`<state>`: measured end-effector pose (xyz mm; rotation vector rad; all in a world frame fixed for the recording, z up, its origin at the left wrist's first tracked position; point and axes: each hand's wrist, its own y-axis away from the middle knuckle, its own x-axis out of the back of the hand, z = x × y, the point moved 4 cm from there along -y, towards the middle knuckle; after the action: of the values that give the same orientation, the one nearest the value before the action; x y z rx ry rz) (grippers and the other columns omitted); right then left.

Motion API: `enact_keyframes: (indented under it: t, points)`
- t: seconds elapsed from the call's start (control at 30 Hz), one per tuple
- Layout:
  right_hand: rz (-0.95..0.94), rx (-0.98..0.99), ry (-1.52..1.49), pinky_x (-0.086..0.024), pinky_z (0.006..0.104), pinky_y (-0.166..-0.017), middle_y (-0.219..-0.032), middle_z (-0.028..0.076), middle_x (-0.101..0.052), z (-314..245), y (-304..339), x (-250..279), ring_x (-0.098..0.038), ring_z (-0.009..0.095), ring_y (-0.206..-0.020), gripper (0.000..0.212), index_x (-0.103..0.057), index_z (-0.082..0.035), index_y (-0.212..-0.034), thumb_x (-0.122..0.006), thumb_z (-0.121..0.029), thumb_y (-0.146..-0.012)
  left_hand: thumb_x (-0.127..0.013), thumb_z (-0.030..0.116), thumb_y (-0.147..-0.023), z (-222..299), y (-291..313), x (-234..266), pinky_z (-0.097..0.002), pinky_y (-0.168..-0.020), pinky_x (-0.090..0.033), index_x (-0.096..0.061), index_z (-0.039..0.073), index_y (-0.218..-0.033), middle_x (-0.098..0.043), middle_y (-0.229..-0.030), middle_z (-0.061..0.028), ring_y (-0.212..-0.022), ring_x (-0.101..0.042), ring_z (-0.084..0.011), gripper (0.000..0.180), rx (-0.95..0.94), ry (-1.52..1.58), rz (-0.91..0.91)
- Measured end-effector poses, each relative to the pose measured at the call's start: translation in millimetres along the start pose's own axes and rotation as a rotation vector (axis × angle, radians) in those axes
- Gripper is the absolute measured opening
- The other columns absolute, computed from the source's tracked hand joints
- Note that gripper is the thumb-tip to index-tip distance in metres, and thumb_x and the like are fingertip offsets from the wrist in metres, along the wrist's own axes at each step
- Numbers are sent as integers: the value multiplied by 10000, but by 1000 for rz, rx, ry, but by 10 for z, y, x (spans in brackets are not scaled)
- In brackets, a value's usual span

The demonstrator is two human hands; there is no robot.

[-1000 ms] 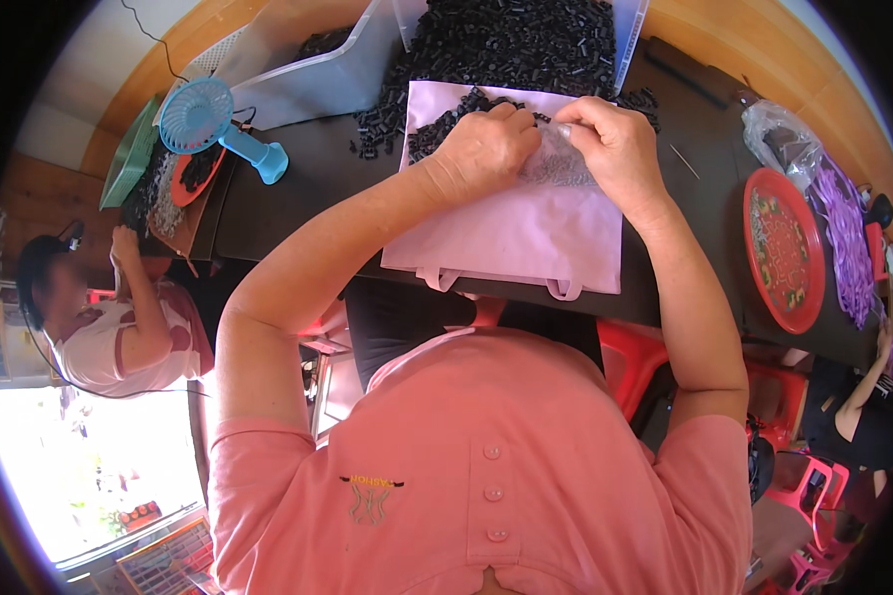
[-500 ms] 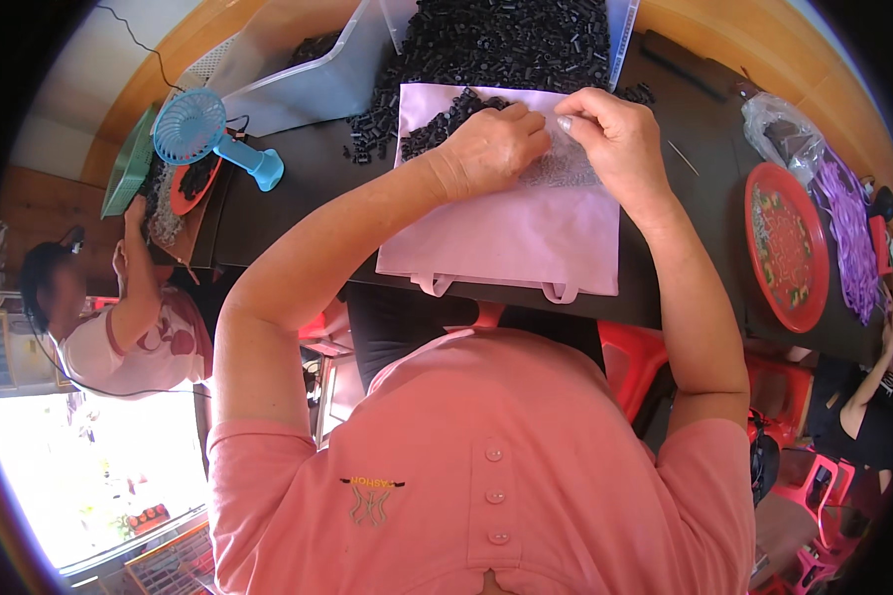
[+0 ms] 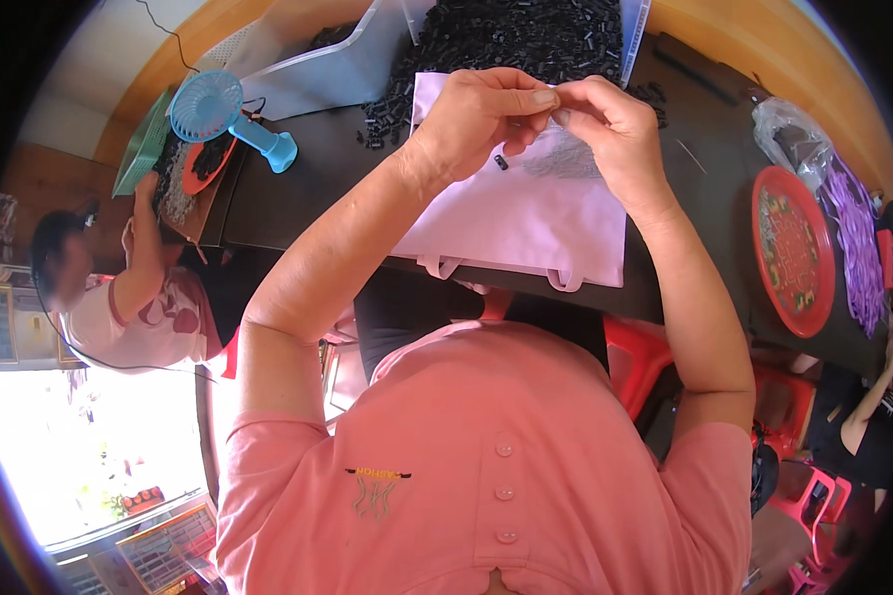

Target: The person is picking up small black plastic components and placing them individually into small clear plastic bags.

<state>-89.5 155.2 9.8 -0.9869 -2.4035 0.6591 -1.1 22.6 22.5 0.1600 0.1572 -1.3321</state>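
Fingers (image 3: 544,97) of left hand (image 3: 471,114) and right hand (image 3: 623,129) meet above the pink bag (image 3: 526,228), any grip impossible to tell.

Bag (image 3: 516,223) matt cloth; tray (image 3: 806,319) glossy plastic.

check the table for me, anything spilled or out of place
Yes, it looks like a spill: small black pieces lie loose on the dark table, outside the translucent bin. A single black piece also shows apart from the rest, against the pink bag.
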Motion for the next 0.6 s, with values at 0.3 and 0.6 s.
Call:
enact_keyframes:
  t: [0.3, 0.6]
  points:
    - [-14, -25, -147, -517, 227, -740, -869, 34, -695, -98, 26, -145, -649, 93, -816, 180, -690, -8, -1021, -645, 41, -854, -625, 111, -924, -166, 104, 130, -262, -514, -423, -642, -41, -939, -624, -755, -91, -628, -571, -142, 154, 51, 120, 10]
    - [-44, -160, -84, -502, 212, -737, -845, 0, -661, -22, 55, -152, -614, 61, -799, 79, -657, 0, -930, -648, 30, -857, -629, 71, -874, -234, 272, 318, -313, -579, -479, -678, 22, -912, -647, -815, -116, -689, -610, -205, 79, -183, -419, 116]
